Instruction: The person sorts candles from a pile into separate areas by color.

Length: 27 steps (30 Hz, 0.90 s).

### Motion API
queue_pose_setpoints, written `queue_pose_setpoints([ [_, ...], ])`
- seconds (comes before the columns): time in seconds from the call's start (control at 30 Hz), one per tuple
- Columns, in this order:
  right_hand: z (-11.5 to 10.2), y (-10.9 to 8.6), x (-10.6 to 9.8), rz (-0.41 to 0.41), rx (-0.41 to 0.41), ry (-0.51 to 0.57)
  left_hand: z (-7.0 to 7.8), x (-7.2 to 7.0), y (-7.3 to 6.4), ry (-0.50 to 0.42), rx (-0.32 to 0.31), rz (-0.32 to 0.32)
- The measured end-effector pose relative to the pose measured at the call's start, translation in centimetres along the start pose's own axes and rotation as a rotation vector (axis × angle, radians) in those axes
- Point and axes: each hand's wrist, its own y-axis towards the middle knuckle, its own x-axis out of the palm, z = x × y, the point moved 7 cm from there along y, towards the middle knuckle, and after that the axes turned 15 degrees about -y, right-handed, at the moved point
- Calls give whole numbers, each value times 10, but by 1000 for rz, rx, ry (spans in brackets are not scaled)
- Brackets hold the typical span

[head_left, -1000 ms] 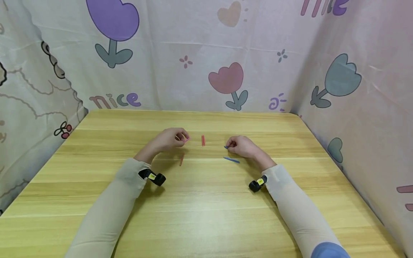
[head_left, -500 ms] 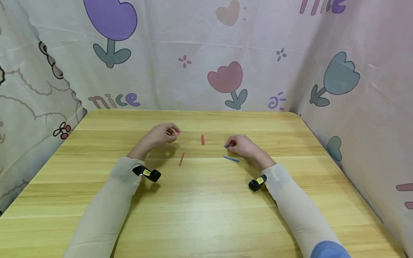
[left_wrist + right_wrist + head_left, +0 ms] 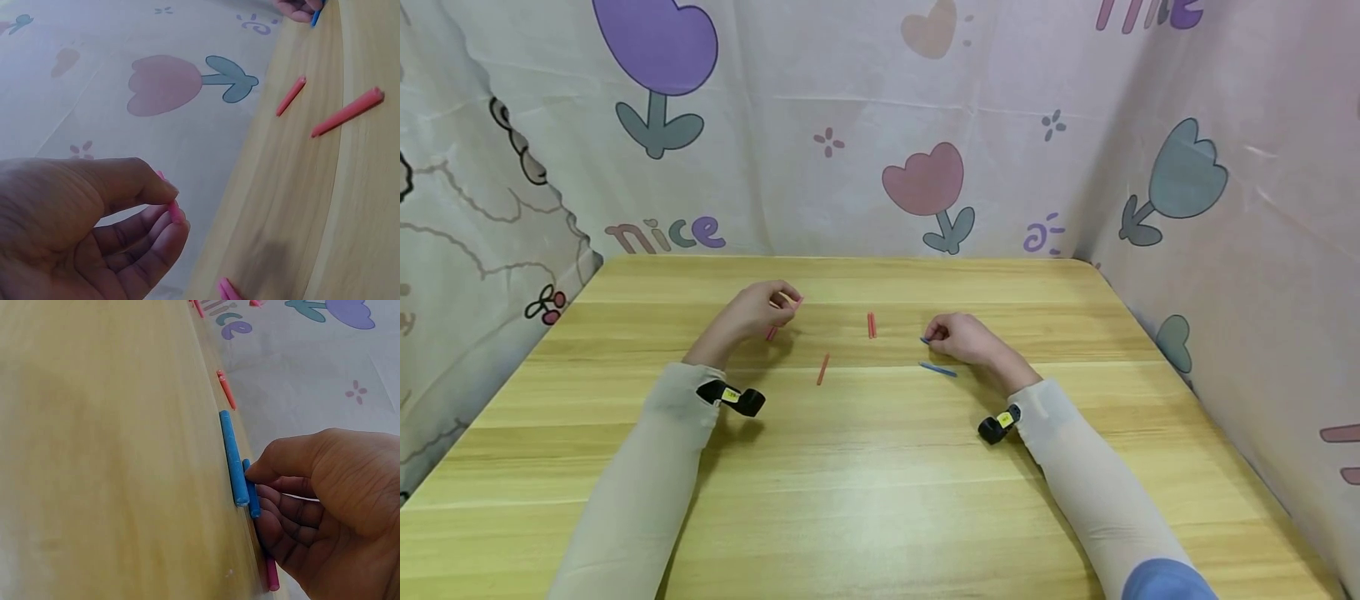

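Note:
My left hand (image 3: 760, 310) pinches a short pink stick (image 3: 174, 212) between thumb and fingers, raised above the table. Under that hand lies another pink stick (image 3: 771, 333). At the right, my right hand (image 3: 964, 339) is low at the tabletop, its thumb and fingers on a small blue stick (image 3: 252, 494). Closer to me, a longer blue stick (image 3: 937, 369) lies beside it. A magenta stick (image 3: 272, 575) shows partly under the right hand in the right wrist view.
Between the hands, red sticks (image 3: 872, 325) lie close together on the wooden table (image 3: 880, 483). An orange-red stick (image 3: 823, 369) lies nearer, to the left. A printed curtain (image 3: 820, 192) hangs behind the table.
My left hand has moved left and slightly away from me, carrying the pink stick, and a pink stick below it has come into view. My right hand stays in place.

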Motion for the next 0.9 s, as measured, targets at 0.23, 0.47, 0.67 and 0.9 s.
queue_pose_setpoints([
  [0.23,2,1,2,-4,4,-2,-8,-11,0,18,-8,26],
  [0.47,2,1,3,-8,2,2,-17,-24,-1,-7,-37,58],
  [0.67,2,0,3,-8,-3,5,-27,-34,-4,-37,-68,97],
  [0.9,0,0,1,1,5,-24,-42,-43,-7,-57,-115,114],
])
